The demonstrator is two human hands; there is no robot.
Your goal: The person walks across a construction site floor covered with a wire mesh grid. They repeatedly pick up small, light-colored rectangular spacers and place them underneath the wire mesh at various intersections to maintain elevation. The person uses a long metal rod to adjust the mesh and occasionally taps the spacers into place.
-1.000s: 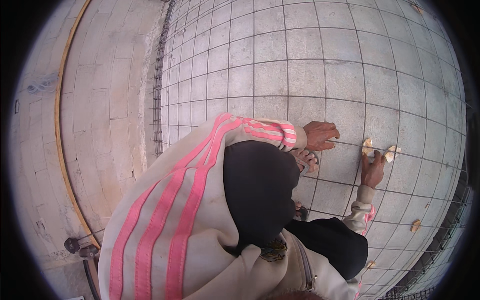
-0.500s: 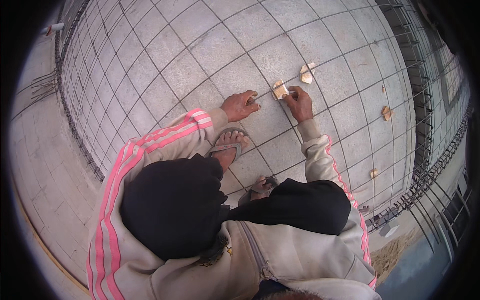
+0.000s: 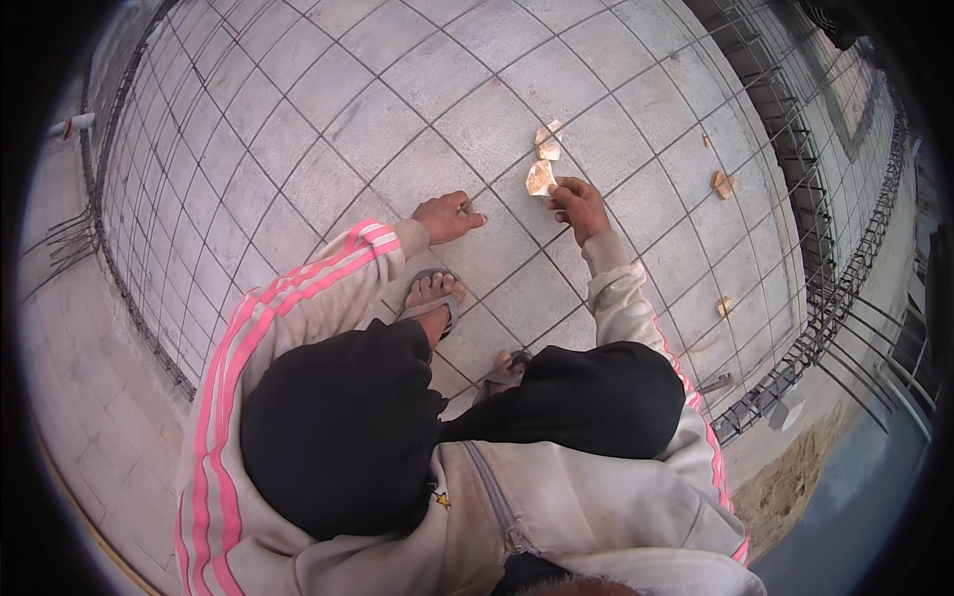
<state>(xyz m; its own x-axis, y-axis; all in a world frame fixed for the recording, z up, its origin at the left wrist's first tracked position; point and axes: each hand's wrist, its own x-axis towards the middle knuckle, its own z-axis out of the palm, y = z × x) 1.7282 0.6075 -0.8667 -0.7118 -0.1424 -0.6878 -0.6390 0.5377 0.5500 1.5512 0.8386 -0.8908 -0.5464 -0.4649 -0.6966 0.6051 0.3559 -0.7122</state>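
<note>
My right hand (image 3: 580, 207) pinches the edge of a flat, broken tan-and-white tile piece (image 3: 540, 179) at the steel mesh. Just beyond it lies a second pale broken piece (image 3: 548, 139), close to the first. My left hand (image 3: 447, 218) is low over the mesh, left of the tile piece, with fingers curled toward the thumb. What it may hold is too small to make out. Thin crossing bars of the rebar mesh (image 3: 457, 124) run beneath both hands, above the grey concrete slab (image 3: 397, 149).
More broken pieces lie to the right, one orange-brown (image 3: 723, 185) and one smaller (image 3: 724, 307). Rebar cages (image 3: 815, 223) border the slab, with bar ends (image 3: 860, 368) jutting out at the right. My sandaled foot (image 3: 434, 296) stands among the mesh bars.
The tile piece in my right hand has turned and now sits nearer the second piece. My left hand's fingers have drawn closer together. The whole view has shifted slightly.
</note>
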